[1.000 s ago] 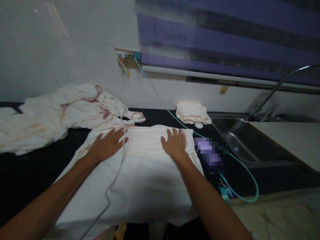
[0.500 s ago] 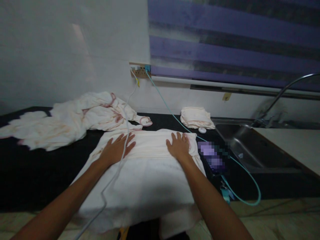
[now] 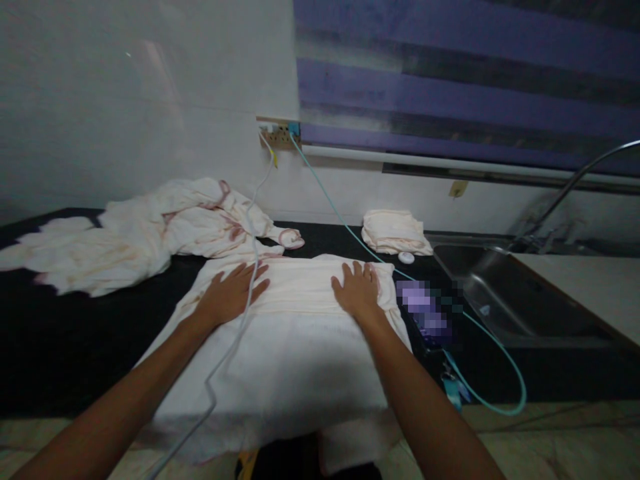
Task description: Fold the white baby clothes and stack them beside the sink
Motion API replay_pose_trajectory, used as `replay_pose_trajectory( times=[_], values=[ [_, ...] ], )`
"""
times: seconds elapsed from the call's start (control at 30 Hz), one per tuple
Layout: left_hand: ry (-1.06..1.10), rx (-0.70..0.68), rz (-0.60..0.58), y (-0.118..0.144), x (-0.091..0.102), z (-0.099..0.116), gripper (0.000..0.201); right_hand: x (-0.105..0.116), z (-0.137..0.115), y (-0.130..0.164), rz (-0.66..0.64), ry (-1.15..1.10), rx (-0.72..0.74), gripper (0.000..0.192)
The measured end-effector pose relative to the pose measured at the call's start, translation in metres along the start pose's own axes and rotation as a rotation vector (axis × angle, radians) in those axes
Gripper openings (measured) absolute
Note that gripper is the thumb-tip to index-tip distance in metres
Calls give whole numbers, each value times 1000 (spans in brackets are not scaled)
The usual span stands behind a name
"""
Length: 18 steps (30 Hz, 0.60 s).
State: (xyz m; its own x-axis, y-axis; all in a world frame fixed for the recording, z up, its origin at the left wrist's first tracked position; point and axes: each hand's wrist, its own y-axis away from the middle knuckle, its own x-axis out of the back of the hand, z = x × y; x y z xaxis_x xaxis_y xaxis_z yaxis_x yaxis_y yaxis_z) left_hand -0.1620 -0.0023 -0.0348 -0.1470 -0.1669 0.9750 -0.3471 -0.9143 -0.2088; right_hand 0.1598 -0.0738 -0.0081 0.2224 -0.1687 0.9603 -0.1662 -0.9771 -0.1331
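Cloth (image 3: 295, 347), cream-white, folded band across top; both hands flat, fingers spread, pressing it

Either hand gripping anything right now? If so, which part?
Nothing gripped. Left hand and right hand lie flat, fingers spread, on the folded far edge of the white cloth, pressing it to the black counter.

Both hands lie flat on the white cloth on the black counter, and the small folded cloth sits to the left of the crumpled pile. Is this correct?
Not quite. In the head view the small folded cloth sits right of the crumpled pile, near the sink. The left hand and right hand do lie flat on the white cloth.
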Motion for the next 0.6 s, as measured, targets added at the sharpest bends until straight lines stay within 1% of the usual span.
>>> replay_pose_trajectory(
  times=[0.1,0.27,0.43,0.53,0.6],
  values=[
    [3,4,-15,-1,-1,-1,65,1,-1,0,-3,7,-2,67],
    [16,-29,-39,-1,-2,-5,64,3,-1,1,-7,4,-2,67],
    [17,9,-4,4,3,7,63,5,-2,3,-14,-21,8,65],
    [37,23,-39,3,10,15,62,16,-10,3,12,-78,30,65],
    [40,6,-65,1,18,21,60,32,-20,8,60,-121,81,62]
  ],
)
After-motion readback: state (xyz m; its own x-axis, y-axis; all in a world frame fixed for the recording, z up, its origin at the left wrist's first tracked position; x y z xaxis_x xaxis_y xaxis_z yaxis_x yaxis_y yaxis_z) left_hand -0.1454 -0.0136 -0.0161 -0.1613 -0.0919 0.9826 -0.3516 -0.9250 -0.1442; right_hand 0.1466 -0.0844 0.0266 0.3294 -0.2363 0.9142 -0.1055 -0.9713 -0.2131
